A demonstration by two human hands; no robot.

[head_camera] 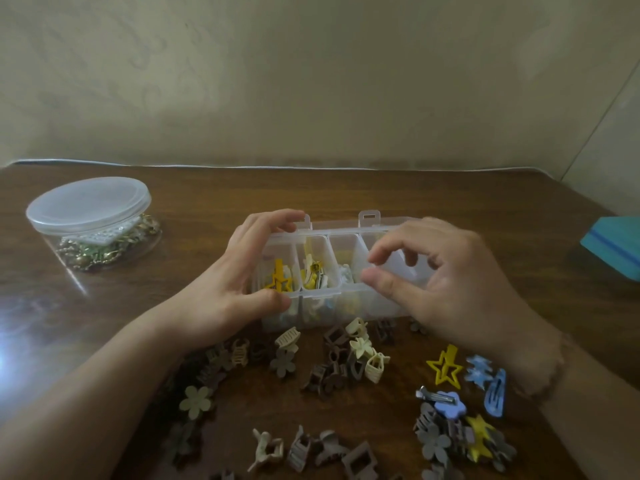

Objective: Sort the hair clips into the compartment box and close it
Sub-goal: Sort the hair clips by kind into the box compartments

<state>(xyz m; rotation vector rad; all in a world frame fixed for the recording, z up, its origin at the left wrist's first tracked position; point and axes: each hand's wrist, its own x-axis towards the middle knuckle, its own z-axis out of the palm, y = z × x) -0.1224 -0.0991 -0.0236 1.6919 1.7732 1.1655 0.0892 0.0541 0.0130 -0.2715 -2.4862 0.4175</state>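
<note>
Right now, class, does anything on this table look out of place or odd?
Yes. Both hands, left hand and right hand, grip the compartment box, yet many hair clips lie scattered loose on the table in front of it, unsorted.

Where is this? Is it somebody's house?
Probably a room at home, though I can't be sure. A dark brown wooden table stands against a plain beige wall, and a round clear plastic tub of trinkets sits on it, like a homely sorting corner.
</note>
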